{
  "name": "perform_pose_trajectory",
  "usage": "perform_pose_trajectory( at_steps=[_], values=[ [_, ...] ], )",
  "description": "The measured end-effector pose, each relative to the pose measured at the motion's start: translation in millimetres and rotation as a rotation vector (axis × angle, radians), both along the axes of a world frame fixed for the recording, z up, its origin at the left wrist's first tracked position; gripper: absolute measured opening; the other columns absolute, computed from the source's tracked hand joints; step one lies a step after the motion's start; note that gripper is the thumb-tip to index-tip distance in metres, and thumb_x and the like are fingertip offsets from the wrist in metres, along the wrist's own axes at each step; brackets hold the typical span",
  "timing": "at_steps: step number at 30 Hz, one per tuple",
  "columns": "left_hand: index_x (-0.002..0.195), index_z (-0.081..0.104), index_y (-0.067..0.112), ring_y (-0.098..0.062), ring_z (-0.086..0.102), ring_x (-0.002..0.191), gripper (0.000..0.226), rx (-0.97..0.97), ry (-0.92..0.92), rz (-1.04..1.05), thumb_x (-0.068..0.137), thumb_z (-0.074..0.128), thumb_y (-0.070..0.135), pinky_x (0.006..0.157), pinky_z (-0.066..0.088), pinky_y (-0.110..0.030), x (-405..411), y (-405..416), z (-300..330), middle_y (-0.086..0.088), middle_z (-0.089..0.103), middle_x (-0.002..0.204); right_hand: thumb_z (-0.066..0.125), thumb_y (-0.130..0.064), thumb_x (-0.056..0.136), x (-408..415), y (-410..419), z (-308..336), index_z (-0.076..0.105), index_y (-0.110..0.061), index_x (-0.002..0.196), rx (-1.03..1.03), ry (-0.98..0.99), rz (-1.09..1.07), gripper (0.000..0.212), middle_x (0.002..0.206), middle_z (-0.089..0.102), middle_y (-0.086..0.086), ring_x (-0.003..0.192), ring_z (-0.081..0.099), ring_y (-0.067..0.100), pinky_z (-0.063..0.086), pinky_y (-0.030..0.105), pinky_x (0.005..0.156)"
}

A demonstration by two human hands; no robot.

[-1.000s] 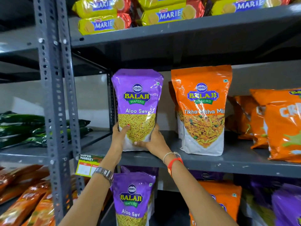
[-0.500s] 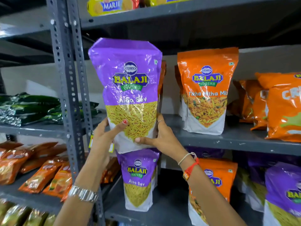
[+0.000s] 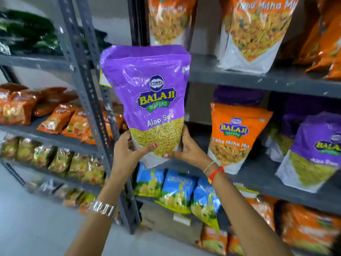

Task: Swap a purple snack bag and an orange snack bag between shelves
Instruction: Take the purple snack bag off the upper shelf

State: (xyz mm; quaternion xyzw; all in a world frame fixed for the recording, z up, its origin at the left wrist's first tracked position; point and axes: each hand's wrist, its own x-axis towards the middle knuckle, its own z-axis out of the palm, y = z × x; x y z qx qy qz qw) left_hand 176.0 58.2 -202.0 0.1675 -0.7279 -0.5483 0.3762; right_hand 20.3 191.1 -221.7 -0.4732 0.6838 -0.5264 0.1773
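Both hands, left hand (image 3: 127, 154) and right hand (image 3: 186, 150), clasp the purple snack bag (image 3: 147, 100) off-shelf, left of the orange snack bag (image 3: 234, 137). Neither bag placed; swap barely begun.

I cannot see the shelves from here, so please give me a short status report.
Left hand and right hand both grip the purple Aloo Sev bag, upright, off the shelf. Orange Tikha Mitha Mix bag stands on the lower shelf. Nothing in between.

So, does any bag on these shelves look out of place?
Yes. One orange bag stands among purple bags on the lower shelf. Both hands hold another purple bag in the air.
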Motion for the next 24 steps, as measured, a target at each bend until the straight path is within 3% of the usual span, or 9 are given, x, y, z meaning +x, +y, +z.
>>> perform_pose_trajectory(
  at_steps=[2, 4, 7, 9, 12, 14, 19, 22, 24],
  values=[
    [0.097, 0.063, 0.019, -0.013, 0.070, 0.084, 0.046, 0.019, -0.063, -0.012, 0.057, 0.085, 0.019, 0.078, 0.058, -0.038, -7.2, 3.9, -24.6, -0.004, 0.073, 0.094, 0.080, 0.000, 0.069, -6.0, 6.7, -22.3, 0.010, -0.004, 0.142, 0.059, 0.011, -0.017, 0.101, 0.125, 0.036, -0.021, 0.110, 0.037, -0.030, 0.031, -0.001, 0.095],
    [0.098, 0.063, 0.012, -0.024, 0.070, 0.088, 0.054, 0.009, -0.116, 0.008, 0.053, 0.086, 0.032, 0.081, 0.056, -0.049, -17.0, 9.9, -46.1, -0.009, 0.074, 0.095, 0.080, -0.003, 0.070, -12.0, 11.9, -41.2, 0.010, -0.012, 0.137, 0.120, 0.008, -0.042, 0.098, 0.126, 0.035, -0.017, 0.116, 0.036, -0.020, 0.031, 0.001, 0.098],
    [0.092, 0.063, 0.015, -0.027, 0.070, 0.080, 0.059, -0.008, -0.172, 0.094, 0.045, 0.078, 0.049, 0.074, 0.055, -0.051, -37.8, 18.4, -71.0, -0.010, 0.075, 0.086, 0.079, -0.005, 0.071, -21.8, 17.1, -57.8, 0.006, -0.021, 0.136, 0.178, -0.062, -0.057, 0.099, 0.141, 0.037, 0.007, 0.137, 0.036, 0.017, 0.035, 0.040, 0.115],
    [0.089, 0.062, 0.015, -0.029, 0.068, 0.075, 0.062, -0.006, -0.218, 0.138, 0.044, 0.077, 0.053, 0.071, 0.055, -0.046, -54.6, 23.5, -81.3, -0.010, 0.073, 0.081, 0.079, -0.006, 0.072, -32.4, 19.3, -64.5, 0.004, -0.025, 0.137, 0.198, -0.068, -0.076, 0.102, 0.145, 0.035, 0.010, 0.139, 0.035, 0.026, 0.034, 0.050, 0.114],
    [0.089, 0.061, 0.015, -0.009, 0.061, 0.062, 0.053, -0.010, -0.236, 0.170, 0.050, 0.082, 0.044, 0.059, 0.044, -0.010, -79.8, 28.2, -92.7, 0.005, 0.069, 0.071, 0.079, -0.006, 0.072, -51.0, 22.1, -73.6, 0.003, -0.013, 0.145, 0.239, -0.098, -0.143, 0.106, 0.141, 0.035, 0.003, 0.138, 0.035, 0.023, 0.033, 0.050, 0.114],
    [0.091, 0.061, 0.016, 0.002, 0.056, 0.062, 0.048, -0.037, -0.249, 0.183, 0.055, 0.083, 0.039, 0.053, 0.036, -0.003, -95.3, 29.7, -96.9, 0.012, 0.064, 0.069, 0.079, -0.005, 0.072, -61.5, 22.2, -77.4, 0.005, -0.008, 0.145, 0.254, -0.127, -0.180, 0.104, 0.136, 0.036, 0.001, 0.135, 0.035, 0.021, 0.032, 0.048, 0.115],
    [0.098, 0.062, 0.017, -0.016, 0.062, 0.073, 0.050, -0.010, -0.281, 0.180, 0.059, 0.081, 0.040, 0.062, 0.042, -0.025, -123.2, 29.9, -116.9, 0.004, 0.069, 0.082, 0.074, 0.000, 0.075, -80.4, 17.5, -93.1, 0.005, -0.009, 0.148, 0.272, -0.153, -0.249, 0.101, 0.143, 0.040, 0.008, 0.139, 0.034, 0.027, 0.028, 0.044, 0.116],
    [0.097, 0.059, 0.018, -0.020, 0.059, 0.068, 0.048, -0.002, -0.274, 0.198, 0.060, 0.082, 0.038, 0.061, 0.047, -0.029, -133.0, 32.9, -125.1, 0.006, 0.064, 0.073, 0.071, 0.003, 0.076, -86.4, 14.5, -104.6, 0.010, -0.011, 0.149, 0.238, -0.087, -0.324, 0.096, 0.142, 0.046, 0.010, 0.135, 0.042, 0.028, 0.035, 0.031, 0.108],
    [0.102, 0.057, 0.015, -0.020, 0.056, 0.070, 0.050, 0.045, -0.242, 0.196, 0.062, 0.082, 0.031, 0.069, 0.050, -0.039, -141.9, 35.9, -126.8, 0.002, 0.061, 0.078, 0.067, 0.005, 0.078, -86.3, 11.9, -108.6, 0.012, -0.010, 0.150, 0.193, -0.047, -0.402, 0.092, 0.138, 0.052, 0.013, 0.129, 0.049, 0.030, 0.042, 0.032, 0.102]
  ],
)
